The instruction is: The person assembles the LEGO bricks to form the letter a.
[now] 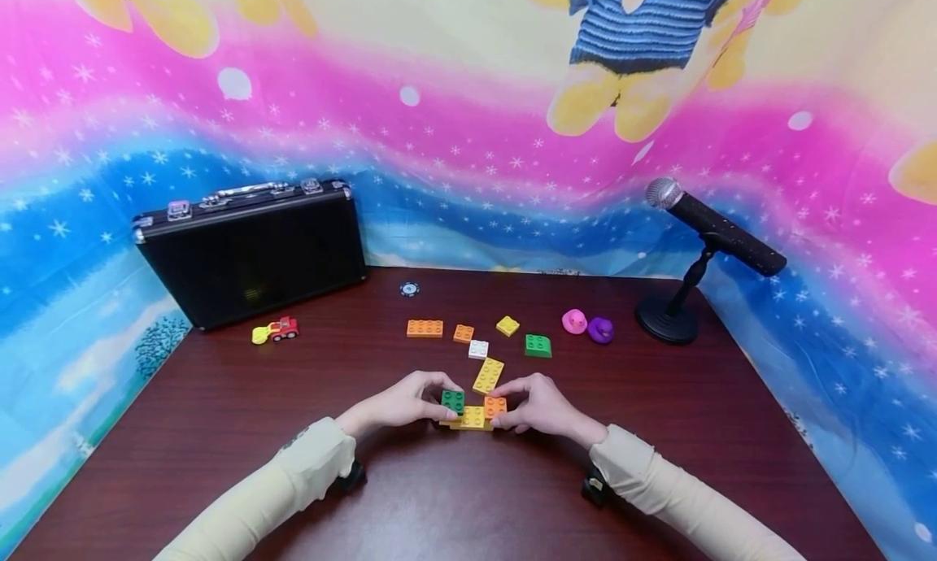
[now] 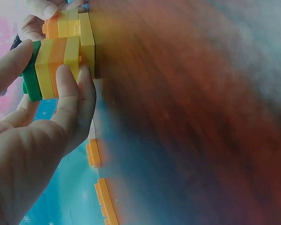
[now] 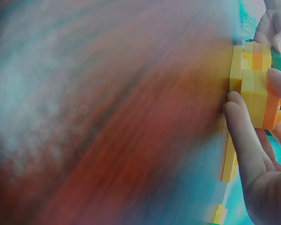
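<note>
A yellow building-brick base [image 1: 472, 419] lies on the table between the hands, with a brick stack at each end. My left hand [image 1: 398, 400] grips the left stack between thumb and fingers. That stack has a green brick [image 1: 453, 402] on top; yellow and orange bricks [image 2: 57, 68] sit below it. At the other end my right hand [image 1: 542, 405] holds the right stack, topped by an orange brick [image 1: 495, 406] over yellow bricks [image 3: 254, 99]. Whether either stack is fully pressed onto the base, I cannot tell. Just behind lies a loose yellow brick [image 1: 488, 376].
Farther back lie a white brick [image 1: 478, 349], a green brick [image 1: 538, 346], a small yellow brick [image 1: 507, 326] and orange bricks [image 1: 425, 328]. Pink [image 1: 574, 321] and purple toy ducks [image 1: 601, 330], a microphone [image 1: 721, 232], a black case [image 1: 252, 256], a toy truck [image 1: 282, 328] and a chip [image 1: 409, 289] surround them.
</note>
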Motion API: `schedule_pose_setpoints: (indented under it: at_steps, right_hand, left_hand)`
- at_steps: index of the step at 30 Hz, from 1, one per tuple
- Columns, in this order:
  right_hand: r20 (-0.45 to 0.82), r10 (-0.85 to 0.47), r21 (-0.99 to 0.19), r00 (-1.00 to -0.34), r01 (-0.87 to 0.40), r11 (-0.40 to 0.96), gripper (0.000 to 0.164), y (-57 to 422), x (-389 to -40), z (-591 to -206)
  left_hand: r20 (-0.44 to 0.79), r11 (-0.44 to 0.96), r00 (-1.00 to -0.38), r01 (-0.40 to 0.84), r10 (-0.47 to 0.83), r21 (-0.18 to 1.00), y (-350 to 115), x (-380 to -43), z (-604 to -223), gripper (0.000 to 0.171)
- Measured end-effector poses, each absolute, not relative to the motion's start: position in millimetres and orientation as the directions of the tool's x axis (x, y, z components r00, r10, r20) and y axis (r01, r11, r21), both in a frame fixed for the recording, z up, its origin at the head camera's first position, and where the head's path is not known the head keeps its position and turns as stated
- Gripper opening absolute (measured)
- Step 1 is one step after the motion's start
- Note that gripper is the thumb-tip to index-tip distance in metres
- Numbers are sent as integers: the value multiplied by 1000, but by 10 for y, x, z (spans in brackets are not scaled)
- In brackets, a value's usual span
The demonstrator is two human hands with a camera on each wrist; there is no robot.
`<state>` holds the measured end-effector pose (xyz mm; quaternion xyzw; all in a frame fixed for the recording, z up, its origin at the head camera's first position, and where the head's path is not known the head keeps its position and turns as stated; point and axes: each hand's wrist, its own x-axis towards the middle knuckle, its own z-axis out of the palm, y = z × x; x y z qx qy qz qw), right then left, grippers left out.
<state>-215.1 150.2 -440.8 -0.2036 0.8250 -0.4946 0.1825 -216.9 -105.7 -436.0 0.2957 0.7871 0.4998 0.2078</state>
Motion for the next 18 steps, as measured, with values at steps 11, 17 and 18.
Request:
schedule_pose_setpoints:
  at_steps: [11,17,18]
  right_hand:
    - [-97,-517,-888,-850,-161,430,38,1496,-2150,-4414]
    - [-95,-514,-896,-853,-151,417,37,1501,-2155,-4430]
    - [-94,-512,-898,-854,-150,414,37,1502,-2157,-4430]
  left_hand:
    - [-35,354,-747,274,664,894,-1078,-2209,-4438,28]
    - [-48,356,-737,268,674,895,-1089,-2195,-4431,31]
    - [-41,361,-735,283,677,889,-1088,-2193,-4425,31]
